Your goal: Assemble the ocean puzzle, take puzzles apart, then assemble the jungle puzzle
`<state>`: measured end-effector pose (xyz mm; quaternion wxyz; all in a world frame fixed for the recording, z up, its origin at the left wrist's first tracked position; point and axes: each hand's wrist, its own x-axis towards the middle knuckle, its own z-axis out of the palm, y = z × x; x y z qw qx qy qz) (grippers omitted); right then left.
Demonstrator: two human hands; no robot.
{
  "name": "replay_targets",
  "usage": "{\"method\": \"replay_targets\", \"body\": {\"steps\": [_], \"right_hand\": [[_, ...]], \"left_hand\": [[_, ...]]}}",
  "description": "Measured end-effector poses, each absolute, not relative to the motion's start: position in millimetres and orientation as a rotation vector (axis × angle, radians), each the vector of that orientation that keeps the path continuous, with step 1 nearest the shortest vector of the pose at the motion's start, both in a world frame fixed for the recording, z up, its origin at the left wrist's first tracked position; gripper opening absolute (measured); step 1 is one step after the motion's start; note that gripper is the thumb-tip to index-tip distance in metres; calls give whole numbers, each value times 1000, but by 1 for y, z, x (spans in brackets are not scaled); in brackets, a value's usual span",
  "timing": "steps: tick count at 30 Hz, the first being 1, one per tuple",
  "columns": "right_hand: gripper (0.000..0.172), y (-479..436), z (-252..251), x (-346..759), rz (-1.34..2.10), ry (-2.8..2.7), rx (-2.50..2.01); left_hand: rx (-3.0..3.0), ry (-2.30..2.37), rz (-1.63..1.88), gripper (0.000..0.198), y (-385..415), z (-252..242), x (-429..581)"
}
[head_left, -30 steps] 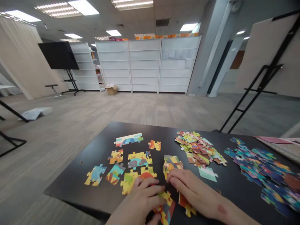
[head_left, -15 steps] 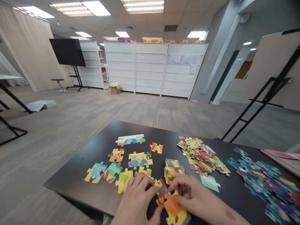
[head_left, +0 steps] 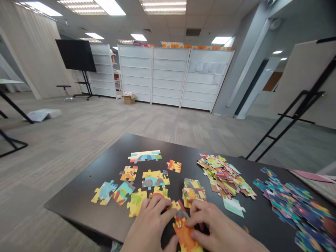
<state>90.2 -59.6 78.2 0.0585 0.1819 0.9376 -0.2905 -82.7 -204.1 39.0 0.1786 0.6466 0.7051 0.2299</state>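
Note:
An orange-and-yellow puzzle piece (head_left: 185,236) lies at the near table edge, up against a piece with an orange animal face (head_left: 179,222). My right hand (head_left: 210,224) pinches the right side of that orange piece, thumb and fingers close together. To the left, my left hand (head_left: 153,222) rests over neighbouring pieces, thumb spread from the fingers; its fingertips partly cover a yellow-and-red piece (head_left: 160,192). A green-and-yellow piece (head_left: 137,203) shows beside the left hand. Just beyond my right hand sits a small stack of yellow pieces (head_left: 193,190).
Loose and joined pieces, such as a grey-and-teal section (head_left: 155,180) and a blue strip (head_left: 145,156), spread over the black table (head_left: 105,168). A mixed pile (head_left: 223,173) and a dark blue pile (head_left: 296,199) lie right. An easel stand (head_left: 291,119) rises behind.
My right hand has moved the orange piece slightly left and turned it, bringing it against the animal-face piece. My left hand has stayed nearly in place.

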Motion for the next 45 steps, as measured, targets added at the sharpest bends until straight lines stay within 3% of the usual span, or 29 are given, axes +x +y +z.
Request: {"method": "replay_targets", "body": {"steps": [6,15,19,23,27,30,35,40,45], "right_hand": [[23,-59,78,92,-752,2904,411],[22,-58,69,96,-490,3087,181],[33,-44,63,99,-698,3305,166],[36,-20,56,100,-750,3430,455],[62,-5,51,96,-702,3226,539],[56,2,48,91,-807,3126,644],[54,15,44,89,-765,3171,816],[61,19,42,93,-643,3249,837],[37,16,44,96,-653,3524,787]], "left_hand": [[2069,1974,626,50,-204,35,-85],[2522,1843,874,5,-201,9,-87],[2574,1839,983,12,-194,-19,-83],[2594,1906,1051,23,-189,-36,-76],[2688,1813,942,15,-187,-27,-76],[2647,1736,829,7,-184,-16,-78],[2374,1847,824,34,-192,12,-94],[2018,2125,838,51,-211,41,-127],[1819,2166,703,50,-214,34,-131]]}}
